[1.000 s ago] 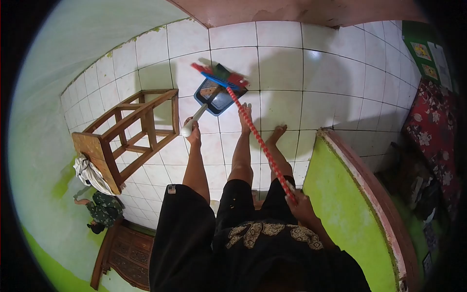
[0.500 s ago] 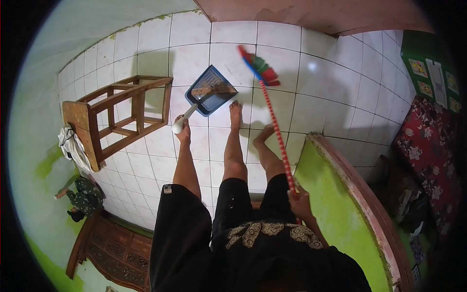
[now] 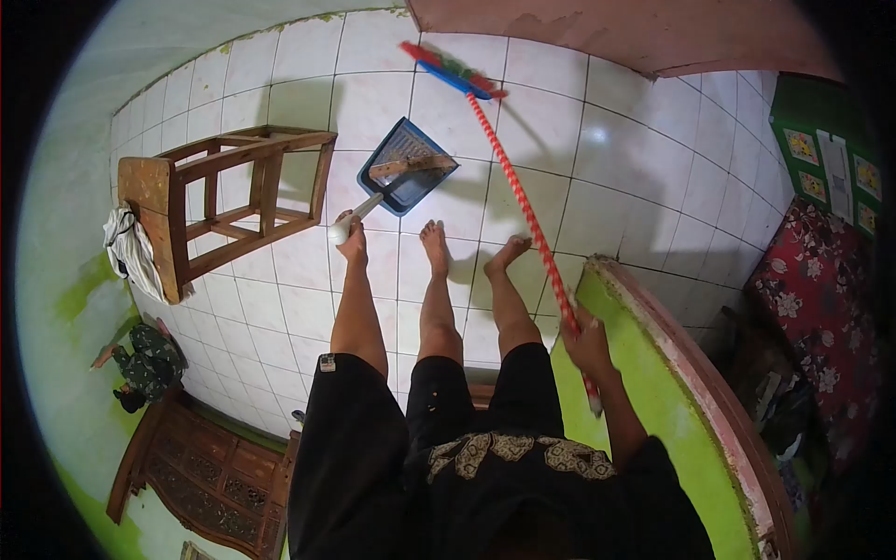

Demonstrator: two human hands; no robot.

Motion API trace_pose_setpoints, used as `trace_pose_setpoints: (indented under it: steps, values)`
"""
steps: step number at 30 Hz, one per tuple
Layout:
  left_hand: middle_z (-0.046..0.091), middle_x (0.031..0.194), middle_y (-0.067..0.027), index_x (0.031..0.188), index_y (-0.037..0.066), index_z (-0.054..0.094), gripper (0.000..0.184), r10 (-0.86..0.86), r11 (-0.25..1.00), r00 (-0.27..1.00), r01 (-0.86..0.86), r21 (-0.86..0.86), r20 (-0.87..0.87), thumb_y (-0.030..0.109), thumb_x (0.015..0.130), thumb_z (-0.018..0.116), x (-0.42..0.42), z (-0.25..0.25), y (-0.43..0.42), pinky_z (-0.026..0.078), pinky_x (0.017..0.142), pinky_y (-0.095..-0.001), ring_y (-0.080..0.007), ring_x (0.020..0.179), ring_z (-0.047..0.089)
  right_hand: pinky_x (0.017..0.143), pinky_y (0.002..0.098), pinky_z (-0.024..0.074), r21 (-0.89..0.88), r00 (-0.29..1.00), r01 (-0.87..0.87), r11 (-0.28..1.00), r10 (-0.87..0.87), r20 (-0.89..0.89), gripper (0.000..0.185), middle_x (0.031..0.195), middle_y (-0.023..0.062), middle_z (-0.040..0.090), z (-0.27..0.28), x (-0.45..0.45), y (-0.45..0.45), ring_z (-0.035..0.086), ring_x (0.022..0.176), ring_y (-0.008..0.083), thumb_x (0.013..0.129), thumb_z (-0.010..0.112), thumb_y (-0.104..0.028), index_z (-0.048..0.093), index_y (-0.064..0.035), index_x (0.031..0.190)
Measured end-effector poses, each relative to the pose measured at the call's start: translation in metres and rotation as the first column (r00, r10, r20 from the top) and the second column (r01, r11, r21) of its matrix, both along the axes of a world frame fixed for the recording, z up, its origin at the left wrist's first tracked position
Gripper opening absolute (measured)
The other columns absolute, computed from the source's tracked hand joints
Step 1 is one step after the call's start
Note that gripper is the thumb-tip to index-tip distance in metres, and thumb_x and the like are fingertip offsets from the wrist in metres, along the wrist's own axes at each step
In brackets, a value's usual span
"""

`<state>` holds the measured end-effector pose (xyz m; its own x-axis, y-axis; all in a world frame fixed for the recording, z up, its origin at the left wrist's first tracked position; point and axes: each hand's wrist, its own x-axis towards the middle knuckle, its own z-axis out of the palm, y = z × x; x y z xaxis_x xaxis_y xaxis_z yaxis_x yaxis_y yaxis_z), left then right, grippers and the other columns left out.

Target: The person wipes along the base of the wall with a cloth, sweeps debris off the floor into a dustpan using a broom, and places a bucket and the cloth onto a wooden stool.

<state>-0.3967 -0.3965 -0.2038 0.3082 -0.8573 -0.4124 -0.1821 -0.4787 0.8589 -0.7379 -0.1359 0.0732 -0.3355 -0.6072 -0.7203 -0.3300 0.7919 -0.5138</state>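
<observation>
My left hand (image 3: pixel 351 237) is closed round the pale handle of a blue dustpan (image 3: pixel 401 195), which is at floor level just beyond my left foot. A brown, wood-like strip (image 3: pixel 411 166) shows across the pan; whether it is loose or part of it, I cannot tell. My right hand (image 3: pixel 585 342) grips the red-and-white striped stick of a broom (image 3: pixel 518 191) near its upper end. The broom's blue head with red and green bristles (image 3: pixel 453 72) is stretched out past the dustpan, blurred by motion.
A wooden frame-like piece of furniture (image 3: pixel 247 201) stands left, with a white cloth (image 3: pixel 131 247) at its end. A person (image 3: pixel 154 364) is by a carved wooden bench (image 3: pixel 210 467). On my right runs a low green wall (image 3: pixel 644 411). White tiles (image 3: pixel 537 70) cover the floor.
The broom head has swung forward and left, beyond the dustpan. My right hand has moved forward with the stick. The dustpan stays almost where it was, and my right foot has stepped forward.
</observation>
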Motion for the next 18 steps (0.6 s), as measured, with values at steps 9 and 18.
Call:
trace_pose_setpoints:
  steps: [9,18]
  values:
    - [0.060,0.094,-0.0053,0.098,0.003,0.059,0.021,-0.036,0.999,0.997,0.035,0.007,0.070,0.002,0.076,0.060,0.028,-0.030,-0.012,0.044,0.080,-0.0268,-0.0164,0.089,0.057,0.082,0.0291,0.0435,0.047,0.964,0.078,0.996,-0.087,0.252,0.044,0.109,0.0201,0.057,0.034,0.079,0.014,0.054,0.097,0.0218,0.084,0.054,-0.011,0.045,-0.0018,0.126]
    - [0.059,0.093,-0.0047,0.096,0.002,0.058,0.020,-0.072,0.997,0.997,0.072,-0.009,0.006,0.000,0.076,0.060,0.061,-0.022,-0.011,0.043,0.080,-0.0257,-0.0155,0.086,0.056,0.059,0.0283,0.0454,0.179,0.985,0.145,0.973,-0.158,0.062,0.047,0.081,0.0164,0.061,0.066,0.084,0.015,0.054,0.063,0.0136,0.082,0.052,-0.007,0.043,-0.0010,0.128]
